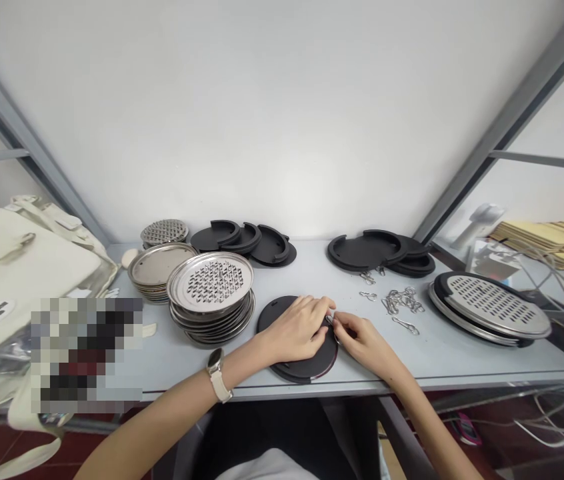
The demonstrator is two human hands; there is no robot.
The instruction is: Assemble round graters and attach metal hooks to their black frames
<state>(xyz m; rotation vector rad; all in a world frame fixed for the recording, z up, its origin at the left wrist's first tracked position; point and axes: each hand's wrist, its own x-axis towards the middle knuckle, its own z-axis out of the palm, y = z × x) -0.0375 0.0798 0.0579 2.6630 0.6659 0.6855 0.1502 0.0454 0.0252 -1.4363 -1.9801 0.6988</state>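
Observation:
A round black disc (302, 368) lies on the table in front of me. My left hand (298, 328), with a watch on its wrist, presses on top of the disc with fingers bent toward its right edge. At that edge my right hand (361, 339) pinches a small metal wire clip (331, 320) between thumb and forefinger. The clip is partly hidden by the fingers, and I cannot tell whether it is hooked to the disc. To the right lie a heap of similar wire clips (402, 301) and a single clip (406, 326).
Stacked round metal grater plates (212, 283) and plain metal discs (159, 267) stand at the left. Black holders with raised rims (272, 245), (369, 249) lie along the wall. A grater plate in a black holder (497, 307) rests at the right. A cream bag (22, 267) sits far left.

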